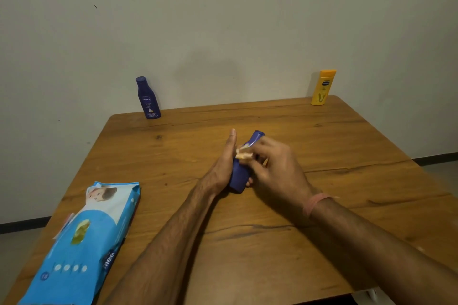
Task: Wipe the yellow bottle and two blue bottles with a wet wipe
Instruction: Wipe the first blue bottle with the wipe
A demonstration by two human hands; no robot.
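The right hand (pixel 270 168) curls its fingers around a small bunched wet wipe (pixel 244 153) and presses it against the upper body of a blue bottle (pixel 241 171), just below the neck. The left hand (pixel 223 166) lies flat along the bottle's left side, fingers straight and pointing away from the person, cradling it from beneath; a fingertip seems to show under the base. The bottle sits between the two hands above the middle of the wooden table (pixel 347 156), tilted, its long axis running from the base nearest the person up and slightly rightward to the cap (pixel 258 135), which points toward the far wall. The next stroke probably runs along that axis. The second blue bottle (pixel 148 99) stands upright at the far left corner, nearer the left hand; the yellow bottle (pixel 323 88) stands upright at the far right corner, nearer the right hand. A blue pack of wipes (pixel 81 242) lies at the near left.
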